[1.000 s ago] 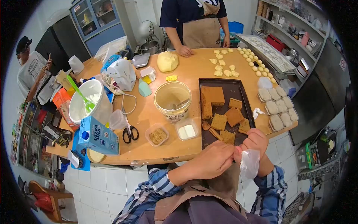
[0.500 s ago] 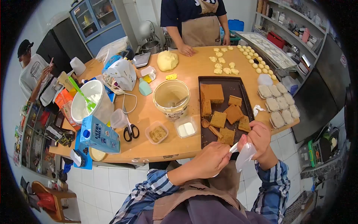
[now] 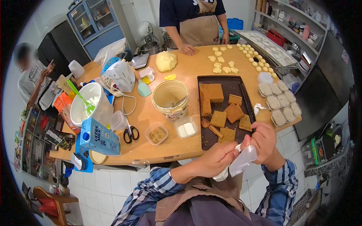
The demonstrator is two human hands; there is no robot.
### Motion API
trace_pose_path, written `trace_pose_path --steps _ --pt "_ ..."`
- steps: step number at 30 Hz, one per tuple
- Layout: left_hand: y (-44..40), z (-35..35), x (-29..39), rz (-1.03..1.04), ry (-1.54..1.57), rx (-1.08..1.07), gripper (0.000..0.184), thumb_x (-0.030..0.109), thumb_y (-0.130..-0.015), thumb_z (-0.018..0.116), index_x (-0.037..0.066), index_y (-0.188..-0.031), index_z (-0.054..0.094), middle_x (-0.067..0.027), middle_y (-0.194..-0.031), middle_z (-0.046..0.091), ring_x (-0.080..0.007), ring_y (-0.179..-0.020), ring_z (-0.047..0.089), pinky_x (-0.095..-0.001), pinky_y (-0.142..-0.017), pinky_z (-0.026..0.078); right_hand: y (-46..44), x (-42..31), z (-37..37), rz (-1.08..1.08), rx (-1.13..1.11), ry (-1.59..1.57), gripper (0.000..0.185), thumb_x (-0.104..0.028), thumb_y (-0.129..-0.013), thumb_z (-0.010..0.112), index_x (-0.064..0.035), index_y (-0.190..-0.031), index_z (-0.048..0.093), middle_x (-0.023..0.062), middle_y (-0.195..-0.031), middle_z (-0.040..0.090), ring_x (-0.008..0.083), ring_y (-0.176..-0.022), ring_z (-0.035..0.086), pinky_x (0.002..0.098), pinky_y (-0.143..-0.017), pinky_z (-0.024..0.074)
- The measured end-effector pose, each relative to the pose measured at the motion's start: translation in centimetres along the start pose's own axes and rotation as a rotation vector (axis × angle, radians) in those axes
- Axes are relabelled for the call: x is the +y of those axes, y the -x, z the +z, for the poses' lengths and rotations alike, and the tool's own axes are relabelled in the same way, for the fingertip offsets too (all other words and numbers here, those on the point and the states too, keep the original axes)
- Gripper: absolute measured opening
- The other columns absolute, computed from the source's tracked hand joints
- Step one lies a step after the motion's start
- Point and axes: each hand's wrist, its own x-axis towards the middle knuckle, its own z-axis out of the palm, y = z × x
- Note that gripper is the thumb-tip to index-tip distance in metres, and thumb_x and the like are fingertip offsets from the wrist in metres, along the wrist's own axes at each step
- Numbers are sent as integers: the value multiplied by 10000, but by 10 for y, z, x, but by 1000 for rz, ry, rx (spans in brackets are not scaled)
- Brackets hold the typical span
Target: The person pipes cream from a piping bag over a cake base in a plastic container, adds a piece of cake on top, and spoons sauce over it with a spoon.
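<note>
Close to my body, past the table's front edge, both hands grip a white plastic piping bag (image 3: 244, 160). My left hand (image 3: 214, 161) is closed round its filled part, and some of the white bulge shows below the fingers. The twisted upper end is pinched by my right hand (image 3: 264, 142), with loose clear plastic hanging between the hands. Just beyond them lies a dark baking tray (image 3: 235, 86) with several pieces of brown sponge cake (image 3: 218, 119). To its left stand a tub of white cream (image 3: 186, 130) and a container of brown crumbs (image 3: 157, 134).
A large tub (image 3: 170, 109), black-handled scissors (image 3: 131, 135), a milk carton (image 3: 98, 136) and a white bowl (image 3: 90, 109) crowd the left. Dough (image 3: 166, 61), dough pieces (image 3: 222, 60) and clear-lidded boxes (image 3: 279, 101) lie farther off. Two other people stand across and at left.
My hands have shifted slightly, and more of the white bag shows below my left hand. The whole view has moved a little. The person at left holds a hand raised as before.
</note>
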Motion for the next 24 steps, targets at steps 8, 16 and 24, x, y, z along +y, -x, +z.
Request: trace_pose_path --steps 8,16,24 --pt "4 -3 -16 67 -143 129 152 93 -892 406 9 -801 494 -159 -685 482 -330 -704 479 -390 -702 393 3 17 19 45 136 112 234 66 -649 591 -26 -529 413 80 -533 397 262 -491 470 368 -496 462" --pt "8 -14 -27 -322 433 97 285 228 -961 367 26 -868 545 -31 -765 554 -106 -751 506 -257 -678 413 16 -10 69 1016 489 -519 138 -88 -844 608 -21 -728 574 47 -609 547 173 -548 555 277 -488 424" --pt "5 -9 -22 -318 372 28 238 217 -948 434 7 -896 531 -78 -792 561 -158 -757 542 -306 -781 430 4 -47 57 1072 702 -1358 440 -367 -979 324 -98 -642 417 15 -510 388 163 -485 396 378 -816 406"
